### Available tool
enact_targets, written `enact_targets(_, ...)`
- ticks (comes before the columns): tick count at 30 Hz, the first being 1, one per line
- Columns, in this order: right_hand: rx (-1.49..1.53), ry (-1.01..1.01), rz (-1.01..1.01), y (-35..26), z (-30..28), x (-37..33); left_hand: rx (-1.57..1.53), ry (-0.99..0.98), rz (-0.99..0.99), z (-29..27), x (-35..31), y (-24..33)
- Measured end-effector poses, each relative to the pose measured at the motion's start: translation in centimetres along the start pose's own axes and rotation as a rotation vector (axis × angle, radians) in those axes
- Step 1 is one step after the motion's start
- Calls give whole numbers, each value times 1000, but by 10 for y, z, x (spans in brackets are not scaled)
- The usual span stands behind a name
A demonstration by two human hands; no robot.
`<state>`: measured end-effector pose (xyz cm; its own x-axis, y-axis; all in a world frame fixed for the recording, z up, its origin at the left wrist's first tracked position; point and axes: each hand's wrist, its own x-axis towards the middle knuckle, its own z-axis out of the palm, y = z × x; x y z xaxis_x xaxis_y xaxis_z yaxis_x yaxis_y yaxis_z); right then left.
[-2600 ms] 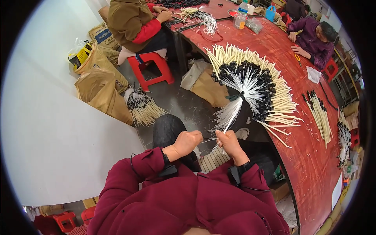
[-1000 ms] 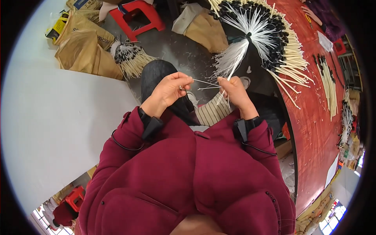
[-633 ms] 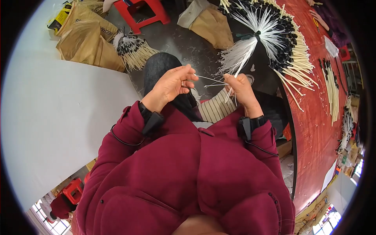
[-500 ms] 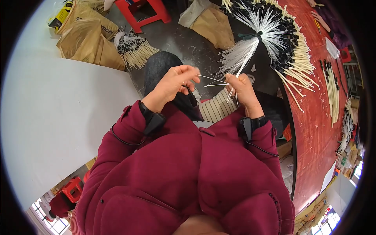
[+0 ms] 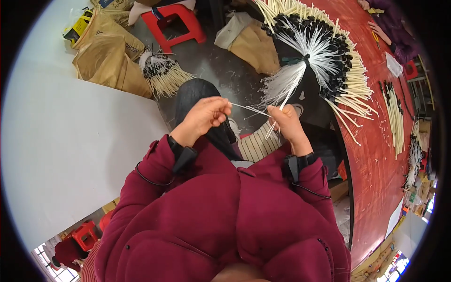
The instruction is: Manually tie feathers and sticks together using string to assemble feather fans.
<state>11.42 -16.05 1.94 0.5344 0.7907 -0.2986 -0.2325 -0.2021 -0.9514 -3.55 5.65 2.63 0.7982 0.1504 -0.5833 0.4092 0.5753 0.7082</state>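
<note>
Thin white strands (image 5: 252,109) stretch between my two hands above my lap. My left hand (image 5: 205,115) is closed, thumb and fingertips pinching the strand's end. In a fist, my right hand (image 5: 287,123) grips several strands, and their loose ends poke out below it. From that fist the strands run up to a large tied bundle of white strands (image 5: 307,44) hanging at the table's edge. The bundle fans out into black sleeves (image 5: 346,58) and cream-coloured rods (image 5: 361,77) spread on the red table. A dark tie cinches the bundle's middle.
The red table (image 5: 371,188) curves along my right, with a row of cream rods (image 5: 395,117) and another person's hand (image 5: 379,33). A pale board (image 5: 84,150) lies left. Ahead are brown sacks (image 5: 105,58), a smaller rod bundle (image 5: 164,73) and a red stool (image 5: 181,28).
My left hand has moved slightly down and left, and its fingers have curled in. The strands, crossed in separate lines before, now run closer together. The whole view has shifted slightly.
</note>
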Motion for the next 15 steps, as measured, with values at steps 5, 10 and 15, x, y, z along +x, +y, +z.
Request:
enact_targets(5, 104, -13, -8, -1, 4, -5, 106, 171, 141, 14, -20, 6)
enact_targets(10, 154, -32, -28, -2, 1, 0, 164, 163, 130, 23, -27, 10)
enact_targets(15, 178, -59, -42, 1, -1, 0, 186, 69, 223, 14, -21, -1)
